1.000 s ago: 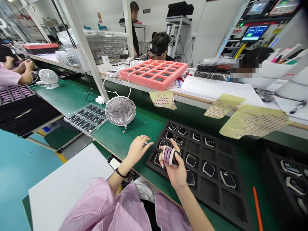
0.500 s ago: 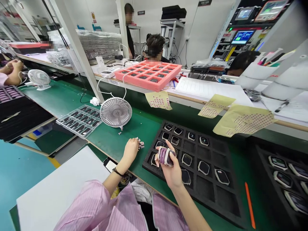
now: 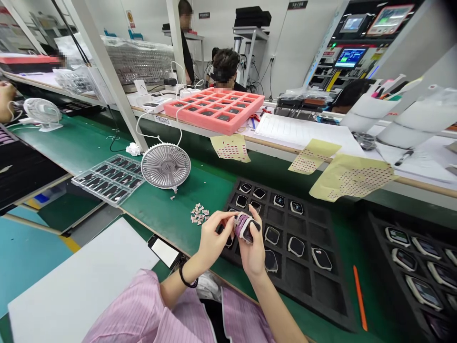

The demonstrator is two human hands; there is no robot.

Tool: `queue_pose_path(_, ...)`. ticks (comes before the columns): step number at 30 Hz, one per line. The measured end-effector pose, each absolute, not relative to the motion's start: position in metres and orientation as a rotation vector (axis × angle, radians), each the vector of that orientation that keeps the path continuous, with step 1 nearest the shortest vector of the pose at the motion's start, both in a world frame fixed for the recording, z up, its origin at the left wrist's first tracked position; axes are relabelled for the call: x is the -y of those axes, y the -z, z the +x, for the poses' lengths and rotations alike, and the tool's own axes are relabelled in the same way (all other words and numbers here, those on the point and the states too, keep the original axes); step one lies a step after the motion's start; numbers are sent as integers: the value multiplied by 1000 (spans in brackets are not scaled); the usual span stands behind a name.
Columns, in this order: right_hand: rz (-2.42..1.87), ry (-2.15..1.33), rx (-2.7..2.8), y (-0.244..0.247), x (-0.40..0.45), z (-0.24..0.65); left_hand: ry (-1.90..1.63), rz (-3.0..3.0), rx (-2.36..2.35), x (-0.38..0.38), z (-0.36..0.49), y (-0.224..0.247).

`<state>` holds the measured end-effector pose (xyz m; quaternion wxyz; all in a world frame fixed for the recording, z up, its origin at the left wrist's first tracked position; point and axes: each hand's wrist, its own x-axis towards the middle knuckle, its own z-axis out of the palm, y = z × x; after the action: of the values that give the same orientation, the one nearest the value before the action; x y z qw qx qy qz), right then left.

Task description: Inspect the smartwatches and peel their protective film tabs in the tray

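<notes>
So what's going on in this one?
A person in a pink striped smock is holding a smartwatch with a purple band between the left hand and right hand. The hands are above a black foam tray with watch bodies in its compartments. A small pile of tiny parts lies on the green bench mat beside the tray.

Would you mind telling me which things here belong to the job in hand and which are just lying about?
Job in hand:
left hand, right hand, purple-banded watch, small parts, black foam tray

Lying about:
fan, phone, orange stick, pink tray
</notes>
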<state>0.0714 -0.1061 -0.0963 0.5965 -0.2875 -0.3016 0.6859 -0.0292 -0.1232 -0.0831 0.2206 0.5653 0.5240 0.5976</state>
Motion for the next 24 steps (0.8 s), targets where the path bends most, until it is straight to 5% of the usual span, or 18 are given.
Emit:
queue_pose_path(19, -749, -1311, 923, 109, 114, 67, -1928, 1737, -1534, 120, -18, 96)
queue_pose_path(24, -788, -1297, 871, 107, 114, 67, -1743, 1598, -1344, 123, -19, 102)
